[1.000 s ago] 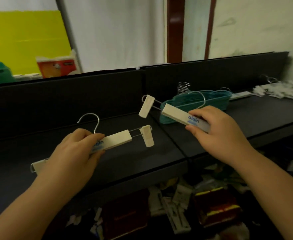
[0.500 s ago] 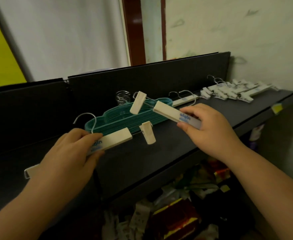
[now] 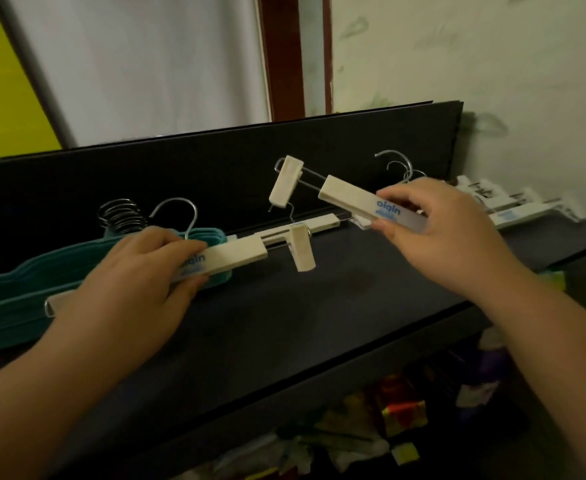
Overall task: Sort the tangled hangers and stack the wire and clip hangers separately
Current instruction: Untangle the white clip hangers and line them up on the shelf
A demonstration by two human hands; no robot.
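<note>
Two bare hands over a long, matte black shelf (image 3: 336, 306) with a low black back panel (image 3: 180, 174). Left hand (image 3: 139, 282) closed around the flat cream plastic bar of a clip hanger (image 3: 236, 256), blue lettering showing beside the thumb, thin wire hook arching up behind the knuckles, one blocky cream clip hanging from the steel rails at the bar's right end. Right hand (image 3: 447, 233) pinched around a second clip hanger (image 3: 353, 199), held higher and tilted, its bar sloping up to the left, a clip dangling at an angle from the bare rails at the far-left tip. Both held clear of the shelf, near each other, the two free clips apart. Behind them, flat on the shelf against the back panel, another cream clip hanger (image 3: 319, 224). At far left, a neat stack of teal hangers (image 3: 14, 299), smooth and wavy-edged, with a bunch of shiny wire hooks (image 3: 120, 213) lined up. At far right, a pile of cream clip hangers (image 3: 526, 209), curved hooks standing above it. Below the shelf, blurred colourful clutter (image 3: 371, 427).
</note>
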